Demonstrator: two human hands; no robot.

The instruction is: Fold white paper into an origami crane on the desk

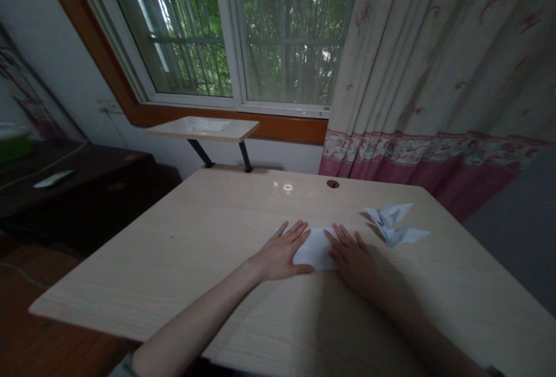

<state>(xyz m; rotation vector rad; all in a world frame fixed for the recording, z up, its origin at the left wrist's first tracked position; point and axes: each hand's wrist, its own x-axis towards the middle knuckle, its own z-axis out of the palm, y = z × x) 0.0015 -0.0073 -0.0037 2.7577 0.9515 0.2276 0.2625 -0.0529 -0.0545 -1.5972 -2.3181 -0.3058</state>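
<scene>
A white sheet of paper lies on the light wooden desk. My left hand lies flat on the sheet's left edge, fingers stretched out and apart. On the sheet's right edge my right hand also rests flat with its fingers extended. Both palms press down; neither hand grips anything. To the right of my hands lie two folded white paper figures, apart from the sheet.
A round cable hole sits near the desk's far edge. A small raised shelf stands behind the desk under the window. A patterned curtain hangs at right. A dark low cabinet stands at left.
</scene>
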